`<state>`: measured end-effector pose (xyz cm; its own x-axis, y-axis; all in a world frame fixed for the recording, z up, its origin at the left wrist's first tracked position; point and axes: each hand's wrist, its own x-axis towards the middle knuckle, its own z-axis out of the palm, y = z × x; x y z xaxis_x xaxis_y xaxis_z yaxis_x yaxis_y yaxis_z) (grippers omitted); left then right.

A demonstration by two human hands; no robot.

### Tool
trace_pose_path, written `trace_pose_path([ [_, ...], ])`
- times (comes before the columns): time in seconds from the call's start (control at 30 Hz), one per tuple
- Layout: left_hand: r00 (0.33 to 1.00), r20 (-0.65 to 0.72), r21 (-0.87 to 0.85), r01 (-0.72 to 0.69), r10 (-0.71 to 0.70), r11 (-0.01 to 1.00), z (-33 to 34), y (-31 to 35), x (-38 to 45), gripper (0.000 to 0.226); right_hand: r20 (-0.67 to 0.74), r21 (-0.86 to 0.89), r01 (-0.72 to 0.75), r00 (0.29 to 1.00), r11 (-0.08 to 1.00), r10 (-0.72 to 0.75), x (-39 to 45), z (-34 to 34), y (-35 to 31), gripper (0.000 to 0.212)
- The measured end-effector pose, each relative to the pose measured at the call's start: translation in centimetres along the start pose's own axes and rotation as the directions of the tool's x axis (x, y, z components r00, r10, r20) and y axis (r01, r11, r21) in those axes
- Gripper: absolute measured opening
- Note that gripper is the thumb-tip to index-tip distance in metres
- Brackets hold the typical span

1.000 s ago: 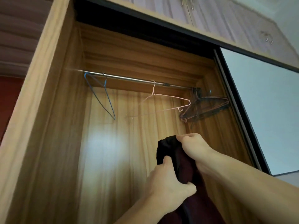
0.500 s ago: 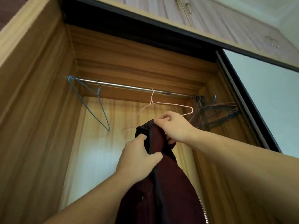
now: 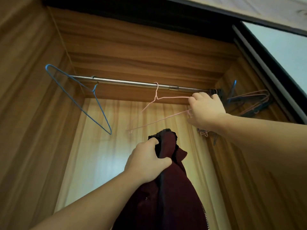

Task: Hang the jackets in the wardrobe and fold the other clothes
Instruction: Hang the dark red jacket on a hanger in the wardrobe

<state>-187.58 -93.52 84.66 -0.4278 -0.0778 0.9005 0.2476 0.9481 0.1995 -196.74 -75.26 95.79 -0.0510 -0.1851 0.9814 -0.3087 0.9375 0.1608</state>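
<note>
Overhead, rail (image 3: 132,83): a metal bar across the wooden wardrobe (image 3: 149,52).
Pink hanger (image 3: 156,103): hooked on the rail near its middle — its right end is in the right hand (image 3: 206,112), fingers curled round the wire.
Jacket (image 3: 167,193): dark maroon, bunched at the collar in the left hand (image 3: 147,161), fingers clenched on the cloth — it hangs below the rail.
Blue hanger (image 3: 79,95): at the rail's left end, tilted.
Spare hangers (image 3: 252,103): clustered at the right end.

Three lots of hangers hang on the rail (image 3: 129,83): one hanger (image 3: 78,95) left, one (image 3: 159,110) middle, a bunch (image 3: 252,103) right.
</note>
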Motion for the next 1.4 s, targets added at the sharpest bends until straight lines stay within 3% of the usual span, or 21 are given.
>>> trace_pose_path([
  [0.13,0.999,-0.045,0.046,-0.020,0.022,0.999,0.3,0.9,2.7,0.050,0.061,-0.094,-0.027,0.998,0.995,0.033,2.6,2.5,0.2,0.082],
  [0.27,0.997,-0.065,0.127,-0.029,0.038,0.991,-0.2,1.5,4.8,0.036,0.121,-0.113,-0.116,0.984,0.987,0.129,5.1,3.7,-0.6,0.076],
  [0.4,0.993,-0.094,0.191,-0.052,0.071,0.980,-1.3,1.6,6.1,0.030,0.179,0.056,-0.207,0.964,0.977,0.194,7.2,4.5,-1.5,0.061],
  [0.5,0.992,-0.112,0.221,-0.038,0.064,0.975,-2.0,1.3,6.4,0.030,0.152,0.152,-0.174,0.977,0.973,0.151,7.3,5.4,-2.6,0.052],
  [0.73,0.988,-0.147,0.190,-0.011,0.039,0.982,-2.1,-0.8,5.6,0.025,0.063,0.364,-0.330,0.942,0.871,0.331,6.3,6.5,-3.1,0.070],
  [0.8,0.988,-0.146,0.180,-0.014,0.041,0.984,-2.1,-1.3,5.2,0.022,0.212,0.468,-0.426,0.905,0.774,0.369,4.6,7.2,-3.3,0.076],
  [0.9,0.991,-0.129,0.151,-0.019,0.038,0.988,-1.8,-1.8,4.5,0.019,0.631,0.671,-0.676,0.736,0.304,0.245,2.8,7.8,-5.0,0.066],
  [0.97,0.994,-0.107,0.143,-0.016,0.032,0.990,-1.4,-2.2,3.8,0.020,0.723,0.671,-0.739,0.669,0.051,0.173,2.4,8.2,-6.1,0.047],
  [1.03,0.996,-0.088,0.137,-0.005,0.018,0.991,-1.1,-2.7,2.9,0.023,0.730,0.675,-0.733,0.647,-0.080,0.220,1.6,8.3,-6.8,0.035],
  [1.1,0.998,-0.063,0.121,0.010,-0.002,0.993,-1.0,-3.3,1.8,0.028,0.750,0.659,-0.741,0.633,-0.133,0.192,0.5,7.8,-7.3,0.027],
  [1.2,1.000,-0.028,0.099,-0.002,0.004,0.995,-1.1,-4.0,0.3,0.028,0.783,0.613,-0.771,0.622,-0.173,0.005,-0.7,5.4,-8.4,0.022],
  [1.3,1.000,0.007,0.079,-0.031,0.030,0.996,-1.3,-4.2,-0.7,0.026,0.755,0.644,-0.735,0.656,-0.213,0.017,0.1,2.2,-8.8,0.009],
  [1.4,0.997,0.037,0.013,-0.075,0.074,0.997,-1.1,-4.8,-1.4,0.024,0.745,0.663,-0.735,0.666,-0.143,0.028,0.5,-0.7,-8.7,0.009],
])
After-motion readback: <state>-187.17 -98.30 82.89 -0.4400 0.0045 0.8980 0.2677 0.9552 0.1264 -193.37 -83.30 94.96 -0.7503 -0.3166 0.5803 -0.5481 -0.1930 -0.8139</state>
